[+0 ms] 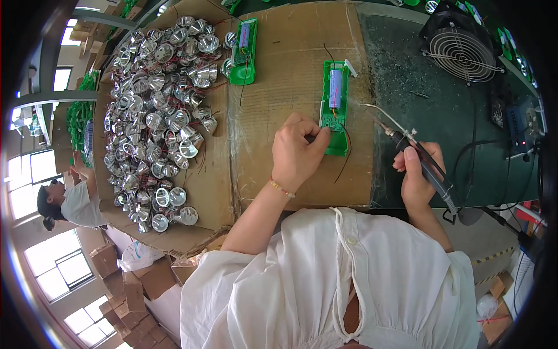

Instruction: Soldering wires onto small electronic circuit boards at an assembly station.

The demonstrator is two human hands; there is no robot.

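Observation:
A green plastic housing [339, 146] lies on the cardboard in front of me. Inside it sit a purple battery cell [335, 88] and a small green circuit board [332, 123], with dark wires trailing from both ends. My left hand [300, 142] is closed at the left edge of the housing, beside the board; whatever its fingers pinch is hidden. In my right hand [419, 173] is a soldering iron [427, 166] with a thin curved solder-feed tube. Its tip points up and left, apart from the housing.
Many silver reflector cups [154, 120] with wires fill a cardboard box at left. A second green housing [243, 55] with a cell lies beside them. At far right are a fan with a wire guard [460, 53] and a blue soldering station [519, 129]. A co-worker [78, 198] works beyond the box.

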